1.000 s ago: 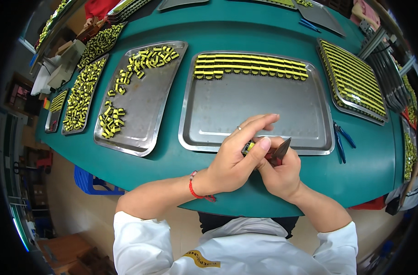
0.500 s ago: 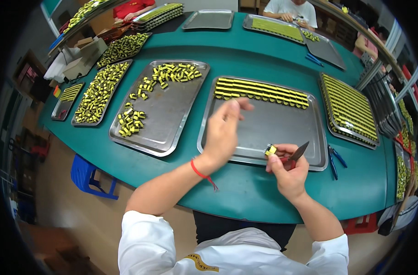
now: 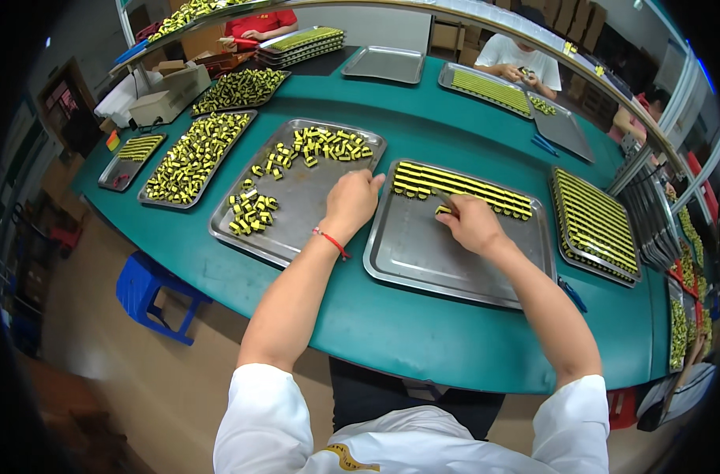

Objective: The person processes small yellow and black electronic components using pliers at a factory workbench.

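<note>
My right hand [image 3: 474, 224] is over the middle metal tray [image 3: 423, 272], its fingers pinching a small yellow-and-black electronic part [image 3: 444, 210]. That part is just in front of several neat rows of like parts [image 3: 463, 186] along the tray's far side. A dark tool tip [image 3: 448, 202] shows by the fingers; the rest of the tool is hidden. At the right rim of the loose-parts tray [image 3: 298, 212], my left hand [image 3: 350, 204] is curled closed, with its fingertips out of sight. Loose parts [image 3: 328, 144] lie scattered to its left.
A tray full of loose parts [image 3: 194, 162] stands at left. Stacked trays of aligned parts [image 3: 597, 225] stand at right, with blue-handled tweezers [image 3: 571, 295] nearby. A blue stool [image 3: 151, 296] is below the table edge. Two people work across the table.
My right hand has moved away from me, bringing the part from the tray's near edge to the rows. My left hand has moved left to the loose-parts tray's rim, its fingers now curled. The view has shifted.
</note>
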